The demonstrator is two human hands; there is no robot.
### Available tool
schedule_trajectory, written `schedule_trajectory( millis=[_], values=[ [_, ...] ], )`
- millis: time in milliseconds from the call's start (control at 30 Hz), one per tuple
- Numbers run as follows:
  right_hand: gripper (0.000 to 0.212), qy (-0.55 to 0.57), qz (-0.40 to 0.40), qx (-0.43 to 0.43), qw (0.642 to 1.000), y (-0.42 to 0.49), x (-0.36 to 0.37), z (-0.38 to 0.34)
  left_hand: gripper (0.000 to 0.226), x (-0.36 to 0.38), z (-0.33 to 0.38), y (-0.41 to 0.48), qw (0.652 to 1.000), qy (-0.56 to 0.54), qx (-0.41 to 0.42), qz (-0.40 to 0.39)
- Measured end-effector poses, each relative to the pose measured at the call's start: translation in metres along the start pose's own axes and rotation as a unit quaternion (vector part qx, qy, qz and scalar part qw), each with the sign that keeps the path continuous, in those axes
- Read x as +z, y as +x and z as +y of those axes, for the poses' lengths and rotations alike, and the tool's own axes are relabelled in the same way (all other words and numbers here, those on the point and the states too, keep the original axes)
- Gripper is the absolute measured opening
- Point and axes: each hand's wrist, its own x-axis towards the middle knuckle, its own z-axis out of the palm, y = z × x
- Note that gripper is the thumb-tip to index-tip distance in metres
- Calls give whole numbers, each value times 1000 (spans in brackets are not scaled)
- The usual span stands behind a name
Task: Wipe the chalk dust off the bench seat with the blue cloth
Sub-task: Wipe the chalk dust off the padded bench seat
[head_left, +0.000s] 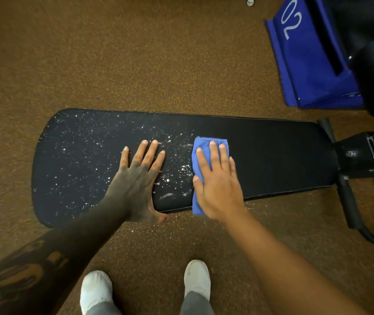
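Observation:
A long black bench seat (272,153) lies across the middle of the head view. White chalk dust (86,142) speckles its left half; the right half looks dark and clean. My right hand (218,180) presses flat on the folded blue cloth (200,146) near the seat's middle, at the edge of the dusty area. The cloth hangs slightly over the near edge. My left hand (139,178) rests flat on the dusty seat just left of the cloth, fingers spread, holding nothing.
The bench's black metal frame (361,155) and leg extend at the right. A blue bag marked "02" (306,48) stands at the upper right. Brown speckled floor (136,53) surrounds the bench. My white shoes (196,278) stand below the near edge.

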Motion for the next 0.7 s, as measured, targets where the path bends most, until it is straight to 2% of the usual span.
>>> schedule_trajectory(
  millis=[133,300,467,533,700],
  values=[
    [66,26,14,48,998,4,0,-13,158,1,0,-3,1000,-3,-4,8],
    [65,-10,-21,-22,999,-41,10,-24,155,1,1,-4,1000,-7,-8,14],
    [64,9,3,25,1000,20,-1,-14,157,0,-1,-5,1000,-2,-8,4],
    [65,18,5,32,999,18,-1,-19,157,1,-1,-6,1000,-1,-5,2],
    [66,-10,-22,-41,999,-32,5,-29,155,2,-2,-7,1000,-17,-9,12]
  ],
)
